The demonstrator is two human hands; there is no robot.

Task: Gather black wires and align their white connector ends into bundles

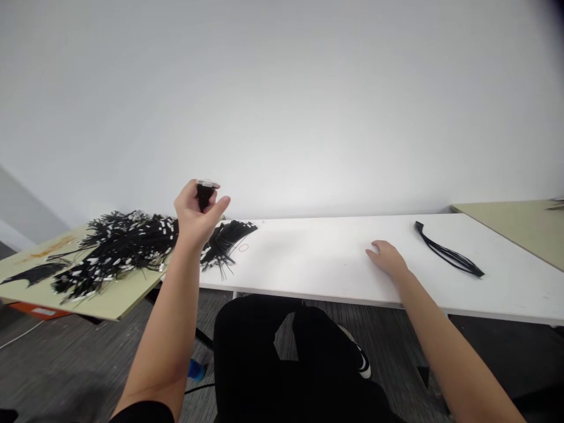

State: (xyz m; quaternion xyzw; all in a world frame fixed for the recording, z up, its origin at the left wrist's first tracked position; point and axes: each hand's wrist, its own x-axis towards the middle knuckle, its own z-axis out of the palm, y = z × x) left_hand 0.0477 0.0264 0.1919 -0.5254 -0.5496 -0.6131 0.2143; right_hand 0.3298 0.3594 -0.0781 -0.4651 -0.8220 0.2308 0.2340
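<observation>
Head view, from the near edge outward: matte black trousers (251,335) fill the lower middle, beside a dark shoe (363,363) with white bands, over a streaked grey floor (396,338) where a glossy blue object (196,370) sits. At the left, under a pale green board (127,296), an orange item (29,308) bears a white label (44,311) whose print is too small to read. The right hand (389,259) has its fingers loosely curved, grasping nothing, low over the smooth white tabletop (299,264); whether it touches the surface cannot be told. Farther right on that top lies a slim black cable bundle (452,254), its strands bowed apart and gathered at flat ends. The left hand (192,220), raised, is wrapped around a compact black bundle (205,195) with a pale, shiny end at the top. Behind its forearm, a tangled heap of black strips (127,244) tipped with white pieces covers part of the board, and more black strips (225,239) fan across the tabletop, near a thin orange oval (244,248). Beyond rises a plain, matte, pale grey wall (282,106).
</observation>
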